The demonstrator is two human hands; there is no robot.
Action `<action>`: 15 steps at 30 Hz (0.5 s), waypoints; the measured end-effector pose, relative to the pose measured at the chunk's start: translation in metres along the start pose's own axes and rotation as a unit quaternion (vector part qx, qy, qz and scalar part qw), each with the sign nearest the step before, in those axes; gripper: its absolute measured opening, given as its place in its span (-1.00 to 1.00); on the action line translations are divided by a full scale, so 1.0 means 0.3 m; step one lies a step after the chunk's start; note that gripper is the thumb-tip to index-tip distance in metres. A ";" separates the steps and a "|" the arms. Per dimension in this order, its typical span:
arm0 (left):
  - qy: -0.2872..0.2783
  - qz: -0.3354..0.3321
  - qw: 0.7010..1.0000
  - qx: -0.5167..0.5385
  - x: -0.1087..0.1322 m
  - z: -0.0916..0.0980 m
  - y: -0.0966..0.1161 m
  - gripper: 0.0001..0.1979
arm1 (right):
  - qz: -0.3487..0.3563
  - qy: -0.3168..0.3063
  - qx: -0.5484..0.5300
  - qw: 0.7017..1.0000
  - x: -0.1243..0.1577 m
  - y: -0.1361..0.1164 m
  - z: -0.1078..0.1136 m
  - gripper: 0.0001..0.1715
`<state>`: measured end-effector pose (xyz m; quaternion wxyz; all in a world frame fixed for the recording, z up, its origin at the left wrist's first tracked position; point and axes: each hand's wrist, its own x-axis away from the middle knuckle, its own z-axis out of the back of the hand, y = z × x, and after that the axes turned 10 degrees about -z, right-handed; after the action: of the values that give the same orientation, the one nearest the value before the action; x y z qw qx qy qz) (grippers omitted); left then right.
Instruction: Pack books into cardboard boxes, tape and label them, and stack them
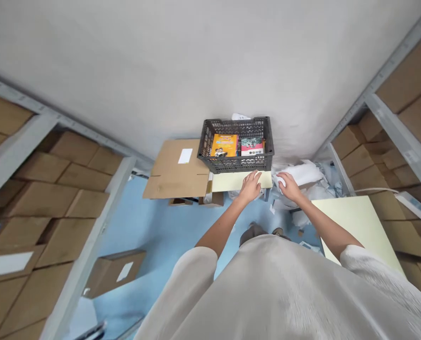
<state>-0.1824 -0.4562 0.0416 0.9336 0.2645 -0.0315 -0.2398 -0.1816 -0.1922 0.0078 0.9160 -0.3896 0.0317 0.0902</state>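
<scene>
A dark plastic basket (237, 163) stands on a pale yellow table (231, 181) against the wall; inside lie an orange book (224, 144) and a green-and-red book (252, 146). My left hand (250, 185) rests flat on the table just in front of the basket, fingers stretched out and empty. My right hand (289, 186) is curled over crumpled white paper (302, 175) to the right of the table.
A flat cardboard box (175, 170) with a white label lies left of the basket. Metal shelves stacked with cardboard boxes (54, 189) line both sides. A second pale table (359, 222) stands at right. Another labelled box (114, 271) lies on the blue floor.
</scene>
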 end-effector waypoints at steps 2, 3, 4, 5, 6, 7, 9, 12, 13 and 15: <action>0.015 0.026 1.000 -0.007 0.015 0.031 -0.037 -0.39 | 0.020 -0.024 -0.009 0.999 -0.072 -0.040 -0.037 -0.56; 0.023 0.036 0.999 -0.010 0.019 0.047 -0.057 -0.39 | 0.029 -0.034 -0.013 0.999 -0.106 -0.063 -0.055 -0.57; 0.031 0.044 0.998 -0.014 0.021 0.063 -0.079 -0.40 | 0.039 -0.042 -0.017 0.998 -0.140 -0.086 -0.073 -0.59; 0.039 0.051 0.998 -0.016 0.020 0.079 -0.103 -0.40 | 0.047 -0.049 -0.021 0.997 -0.174 -0.110 -0.090 -0.60; 0.047 0.057 0.997 -0.017 0.016 0.096 -0.128 -0.41 | 0.055 -0.054 -0.023 0.997 -0.209 -0.135 -0.107 -0.61; 0.053 0.061 0.997 -0.017 0.010 0.113 -0.155 -0.41 | 0.062 -0.058 -0.025 0.996 -0.244 -0.160 -0.123 -0.61; 0.064 0.065 0.996 -0.016 -0.010 0.152 -0.213 -0.43 | 0.072 -0.059 -0.021 0.995 -0.318 -0.208 -0.155 -0.60; 0.076 0.053 0.996 -0.015 -0.061 0.221 -0.316 -0.48 | 0.075 -0.050 0.002 0.996 -0.439 -0.274 -0.205 -0.58; 0.078 0.047 0.996 -0.015 -0.083 0.247 -0.354 -0.49 | 0.070 -0.047 0.014 0.996 -0.481 -0.294 -0.223 -0.58; 0.073 0.039 0.996 -0.017 -0.131 0.299 -0.436 -0.49 | 0.048 -0.042 0.041 0.997 -0.569 -0.329 -0.263 -0.59</action>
<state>-0.2901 -0.5784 0.0548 0.9464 0.2641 0.0301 -0.1836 -0.3296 -0.3400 0.0449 0.9264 -0.3453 0.0159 0.1491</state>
